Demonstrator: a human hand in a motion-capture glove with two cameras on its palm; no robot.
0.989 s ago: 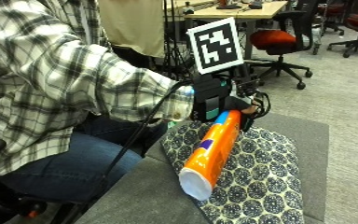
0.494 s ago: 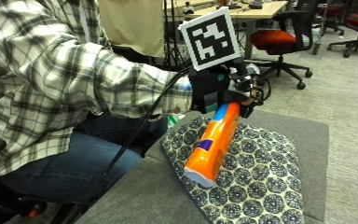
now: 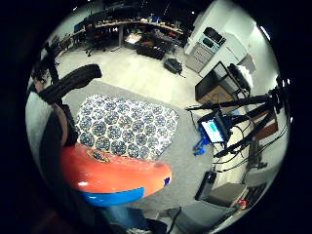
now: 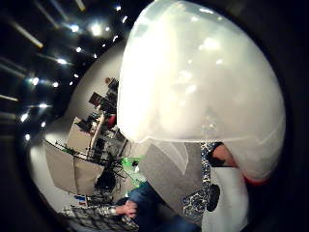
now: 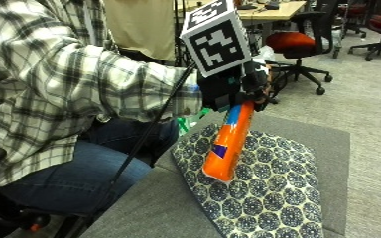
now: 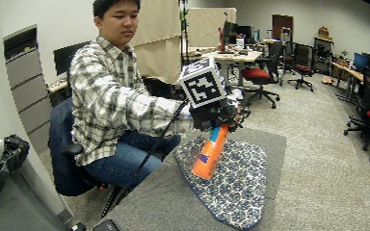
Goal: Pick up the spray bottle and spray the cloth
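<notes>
Grey carpet-like fabric covers the table, with an office of desks and rolling chairs behind it. At the left sits a person in a plaid shirt, their arm reaching right across the table's near edge. Further right, the black-gloved right hand has its fingers curled round the top end of an orange plastic spray bottle with a blue band and label, holding it up off the table. The bottle hangs tilted, its flat base lowest and pointing down toward the near left, its head hidden inside the hand. Under and to the right of it, a white cloth printed with dark blue round medallions lies flat on the grey surface, apart from the bottle's base.
</notes>
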